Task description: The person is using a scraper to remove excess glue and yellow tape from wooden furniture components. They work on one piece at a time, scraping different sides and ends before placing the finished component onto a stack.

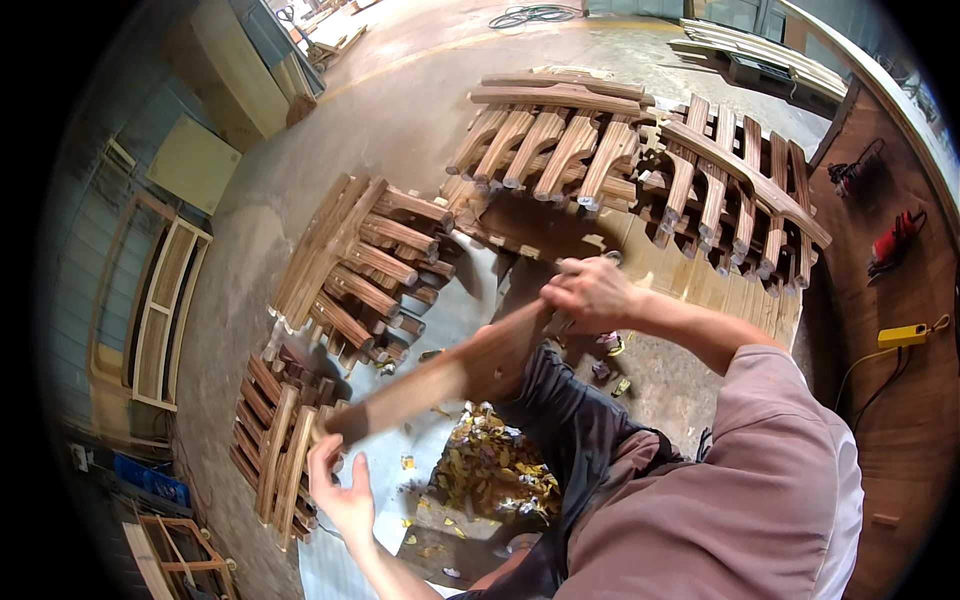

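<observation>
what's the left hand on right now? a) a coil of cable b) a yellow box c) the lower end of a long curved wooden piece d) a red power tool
c: the left hand grips the lower end of the long curved wooden piece, while the right hand works at its upper end; the red power tool and yellow box lie untouched at the right.

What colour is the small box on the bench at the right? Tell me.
Yellow: the box shows clearly in the head view.
</observation>
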A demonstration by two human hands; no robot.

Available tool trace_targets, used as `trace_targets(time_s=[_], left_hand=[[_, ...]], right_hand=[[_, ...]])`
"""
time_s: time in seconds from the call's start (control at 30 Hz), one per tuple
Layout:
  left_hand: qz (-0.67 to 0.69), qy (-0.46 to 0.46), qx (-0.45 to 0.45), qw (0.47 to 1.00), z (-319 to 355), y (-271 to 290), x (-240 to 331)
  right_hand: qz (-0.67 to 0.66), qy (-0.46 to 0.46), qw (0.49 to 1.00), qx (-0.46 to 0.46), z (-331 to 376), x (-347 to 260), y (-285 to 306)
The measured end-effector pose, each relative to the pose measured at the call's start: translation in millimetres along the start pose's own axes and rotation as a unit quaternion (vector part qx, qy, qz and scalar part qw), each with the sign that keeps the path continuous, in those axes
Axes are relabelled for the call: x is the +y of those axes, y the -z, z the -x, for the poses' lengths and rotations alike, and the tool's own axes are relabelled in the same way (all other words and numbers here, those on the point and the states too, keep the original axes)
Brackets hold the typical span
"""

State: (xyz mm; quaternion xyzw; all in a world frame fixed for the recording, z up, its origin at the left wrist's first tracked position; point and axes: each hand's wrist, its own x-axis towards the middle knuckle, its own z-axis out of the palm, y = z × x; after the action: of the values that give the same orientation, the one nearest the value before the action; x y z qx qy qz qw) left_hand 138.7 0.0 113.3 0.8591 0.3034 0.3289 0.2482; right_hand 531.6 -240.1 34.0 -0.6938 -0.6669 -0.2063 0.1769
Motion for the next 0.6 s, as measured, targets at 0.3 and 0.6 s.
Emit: trace_targets(time_s=[0.3,0.6], left_hand=[[0.217,0.213,0.0,0.952,126.4,-5.3,-106.5],[0.275,0.366,0.002,0.889,147.9,-10.3,-125.1]], right_hand=[[0.086,-0.338,0.935,-0.063,102.6,57.8,28.3],[0.14,-0.542,0.827,-0.053,272.7,86.9,107.5]])
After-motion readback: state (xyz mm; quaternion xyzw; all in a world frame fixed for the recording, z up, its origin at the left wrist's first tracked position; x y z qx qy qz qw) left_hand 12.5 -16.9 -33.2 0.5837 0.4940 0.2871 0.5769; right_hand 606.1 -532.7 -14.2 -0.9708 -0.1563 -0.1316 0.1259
